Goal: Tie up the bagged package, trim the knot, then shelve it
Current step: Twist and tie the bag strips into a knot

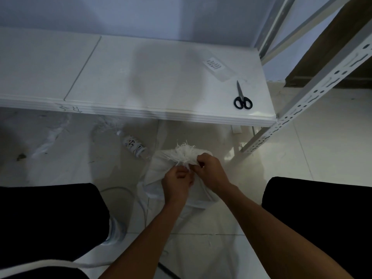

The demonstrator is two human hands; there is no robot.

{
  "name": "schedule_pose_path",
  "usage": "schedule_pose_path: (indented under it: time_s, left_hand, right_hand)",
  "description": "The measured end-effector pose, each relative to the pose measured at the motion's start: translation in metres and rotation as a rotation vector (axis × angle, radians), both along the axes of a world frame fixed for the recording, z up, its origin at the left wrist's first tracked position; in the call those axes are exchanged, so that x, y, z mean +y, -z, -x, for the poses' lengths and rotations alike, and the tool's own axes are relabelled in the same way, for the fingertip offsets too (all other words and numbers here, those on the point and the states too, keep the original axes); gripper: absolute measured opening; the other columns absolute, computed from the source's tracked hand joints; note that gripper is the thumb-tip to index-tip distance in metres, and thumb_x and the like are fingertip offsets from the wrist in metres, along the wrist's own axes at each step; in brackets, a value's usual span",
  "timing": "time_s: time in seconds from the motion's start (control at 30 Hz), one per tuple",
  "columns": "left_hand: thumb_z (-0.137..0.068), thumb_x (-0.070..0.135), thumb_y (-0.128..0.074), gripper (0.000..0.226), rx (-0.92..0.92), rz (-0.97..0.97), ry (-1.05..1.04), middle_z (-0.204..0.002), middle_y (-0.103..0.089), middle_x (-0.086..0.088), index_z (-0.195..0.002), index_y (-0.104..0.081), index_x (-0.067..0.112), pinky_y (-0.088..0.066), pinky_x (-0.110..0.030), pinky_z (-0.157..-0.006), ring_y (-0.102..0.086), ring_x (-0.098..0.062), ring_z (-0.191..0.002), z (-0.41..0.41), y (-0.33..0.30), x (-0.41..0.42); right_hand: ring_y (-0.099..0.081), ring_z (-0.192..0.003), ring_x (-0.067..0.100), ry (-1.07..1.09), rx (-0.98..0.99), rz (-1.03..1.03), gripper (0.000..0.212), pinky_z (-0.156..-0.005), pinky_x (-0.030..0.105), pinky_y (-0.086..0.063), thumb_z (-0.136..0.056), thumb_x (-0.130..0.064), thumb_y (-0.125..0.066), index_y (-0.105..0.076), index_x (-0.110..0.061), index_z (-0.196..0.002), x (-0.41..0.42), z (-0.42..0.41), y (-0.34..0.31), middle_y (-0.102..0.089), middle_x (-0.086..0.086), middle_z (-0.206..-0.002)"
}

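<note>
A white bagged package (199, 195) lies on the tiled floor between my knees. Its gathered mouth ends in a frayed white tuft (184, 153) that sticks up towards the table. My left hand (177, 183) pinches the bag's neck just below the tuft. My right hand (210, 168) grips the neck from the right side, its fingers closed and touching the left hand's. Black-handled scissors (242, 97) lie shut on the white table (151, 81), near its right front corner. A metal shelf rack (314, 85) stands to the right of the table.
A printed label in a clear sleeve (218, 67) lies behind the scissors. On the floor under the table's edge lie a plastic bottle (134, 146) and crumpled clear plastic film (52, 135). White cord (138, 202) curls by my left knee. My dark trouser legs fill both lower corners.
</note>
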State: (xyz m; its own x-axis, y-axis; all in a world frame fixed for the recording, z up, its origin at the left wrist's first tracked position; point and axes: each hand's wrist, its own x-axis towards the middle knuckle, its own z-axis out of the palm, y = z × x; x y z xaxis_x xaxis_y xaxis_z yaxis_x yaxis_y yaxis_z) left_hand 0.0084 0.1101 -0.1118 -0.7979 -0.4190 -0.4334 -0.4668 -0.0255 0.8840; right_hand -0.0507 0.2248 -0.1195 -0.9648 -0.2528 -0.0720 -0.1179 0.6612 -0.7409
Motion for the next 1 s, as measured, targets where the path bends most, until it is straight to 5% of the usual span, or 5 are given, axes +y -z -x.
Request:
schedule_pose_path:
  time_s: [0.23,0.43,0.57,0.77,1.0]
  left_hand:
    - [-0.077,0.01,-0.079,0.012,0.007,0.069,-0.014,-0.064,-0.069,0.001,-0.075,-0.068,0.009,-0.049,-0.013,-0.051,-0.065,-0.008,-0.056,0.003,0.005,-0.009]
    - [-0.075,0.006,-0.076,0.015,0.004,0.147,0.089,-0.057,-0.065,0.002,-0.063,-0.068,0.009,-0.046,-0.021,-0.052,-0.058,-0.011,-0.055,0.006,0.007,-0.013]
    - [-0.074,0.009,-0.075,0.01,-0.048,0.222,0.106,-0.06,-0.066,0.001,-0.067,-0.071,0.002,-0.04,-0.01,-0.046,-0.058,-0.01,-0.057,0.009,0.012,-0.016]
    - [-0.082,0.011,-0.07,0.023,-0.037,0.288,0.136,-0.057,-0.061,0.001,-0.06,-0.063,0.009,-0.035,-0.025,-0.05,-0.05,-0.007,-0.054,0.007,0.012,-0.011]
    - [-0.081,0.011,-0.074,0.003,-0.039,0.083,0.033,-0.079,-0.074,-0.002,-0.084,-0.073,0.012,-0.055,-0.026,-0.067,-0.069,-0.015,-0.074,0.001,0.013,-0.008]
  right_hand:
    - [-0.062,-0.067,0.02,-0.246,-0.196,-0.125,0.023,-0.063,0.031,-0.049,-0.088,-0.022,-0.069,-0.068,0.0,-0.079,0.003,0.017,-0.012,-0.069,0.007,-0.075]
    - [-0.069,-0.089,0.023,-0.426,-0.259,-0.253,0.025,-0.079,0.038,-0.057,-0.078,-0.024,-0.076,-0.073,-0.007,-0.096,0.004,0.026,-0.024,-0.074,0.008,-0.096]
    - [-0.064,-0.084,0.027,-0.435,-0.099,-0.355,0.014,-0.076,0.036,-0.05,-0.087,-0.012,-0.065,-0.071,0.0,-0.087,-0.003,0.024,-0.028,-0.073,0.013,-0.089]
    - [-0.039,-0.054,0.009,-0.357,0.024,-0.267,0.031,-0.056,0.021,-0.027,-0.093,-0.023,-0.063,-0.057,-0.01,-0.066,-0.005,0.017,-0.023,-0.055,0.002,-0.063]
    - [-0.037,-0.05,0.006,-0.116,0.069,-0.132,0.031,-0.053,0.024,-0.026,-0.086,-0.016,-0.066,-0.05,-0.011,-0.061,-0.006,0.006,0.0,-0.048,-0.002,-0.058]
